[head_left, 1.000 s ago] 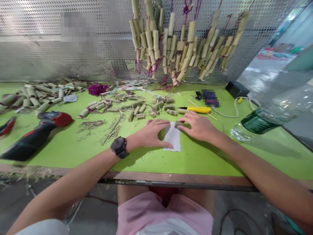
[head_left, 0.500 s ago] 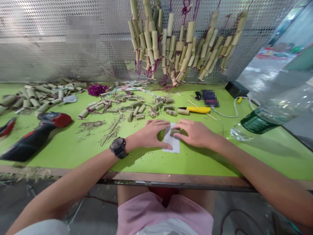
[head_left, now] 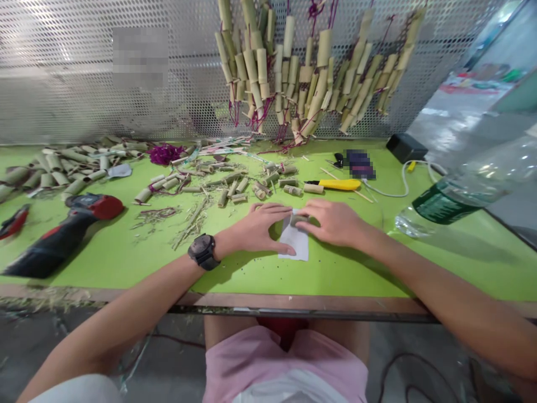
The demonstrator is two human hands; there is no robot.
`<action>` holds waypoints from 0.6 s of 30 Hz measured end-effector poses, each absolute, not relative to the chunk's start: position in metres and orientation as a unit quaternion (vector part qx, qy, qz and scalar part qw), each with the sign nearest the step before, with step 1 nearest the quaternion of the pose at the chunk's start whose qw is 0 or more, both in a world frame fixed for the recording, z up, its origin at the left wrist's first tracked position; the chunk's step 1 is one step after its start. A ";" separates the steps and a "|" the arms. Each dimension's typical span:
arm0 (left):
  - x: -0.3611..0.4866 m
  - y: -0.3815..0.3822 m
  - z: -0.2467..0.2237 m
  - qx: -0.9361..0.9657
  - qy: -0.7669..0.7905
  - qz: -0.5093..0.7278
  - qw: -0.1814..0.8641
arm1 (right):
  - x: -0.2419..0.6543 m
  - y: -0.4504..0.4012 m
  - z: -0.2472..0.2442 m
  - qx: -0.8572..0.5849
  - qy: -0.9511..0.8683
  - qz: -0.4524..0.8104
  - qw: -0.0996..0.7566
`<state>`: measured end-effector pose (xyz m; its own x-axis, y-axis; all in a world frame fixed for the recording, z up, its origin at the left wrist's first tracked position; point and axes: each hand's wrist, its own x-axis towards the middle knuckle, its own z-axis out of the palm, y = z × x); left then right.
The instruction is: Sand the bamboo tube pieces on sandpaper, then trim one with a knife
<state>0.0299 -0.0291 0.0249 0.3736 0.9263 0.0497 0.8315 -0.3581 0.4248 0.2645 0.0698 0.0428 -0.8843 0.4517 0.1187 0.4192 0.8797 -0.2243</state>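
Observation:
A small white sheet of paper (head_left: 297,242) lies on the green tabletop in front of me. My right hand (head_left: 338,223) grips a short bamboo piece (head_left: 295,220) between thumb and fingers, resting it against the upper part of the sheet. On the other side my left hand (head_left: 260,228) lies with thumb and fingers spread apart, its thumb on the sheet's lower left and its fingertips by the top edge. Just beyond both hands are several cut bamboo pieces (head_left: 259,191) and a yellow utility knife (head_left: 339,184).
A cordless power tool (head_left: 67,235) and red-handled cutters (head_left: 14,221) lie at left, before a bamboo pile (head_left: 50,168). Purple string (head_left: 165,154) sits at the back. Bamboo strings (head_left: 300,84) hang on the mesh panel (head_left: 84,106). A plastic bottle (head_left: 440,201) stands at right.
My right hand has slid the bamboo piece slightly up and left over the paper. The left hand stays in place.

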 end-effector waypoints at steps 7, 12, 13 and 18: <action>0.030 -0.029 0.022 0.815 0.536 0.148 0.162 | 0.264 0.063 0.042 -0.167 -0.977 0.107 0.080; 0.031 -0.028 0.022 0.816 0.537 0.152 0.154 | 0.266 0.075 0.044 -0.249 -0.962 0.067 0.086; 0.031 -0.028 0.022 0.814 0.538 0.151 0.155 | 0.266 0.076 0.044 -0.259 -0.960 0.061 0.090; 0.032 -0.028 0.024 0.816 0.538 0.140 0.162 | 0.265 0.066 0.041 -0.166 -0.977 0.103 0.090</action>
<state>0.0315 -0.0278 0.0239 0.3829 0.9222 0.0536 0.8319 -0.3695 0.4140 0.2651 0.0659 0.0406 -0.9289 0.3422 0.1412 0.3051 0.9237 -0.2316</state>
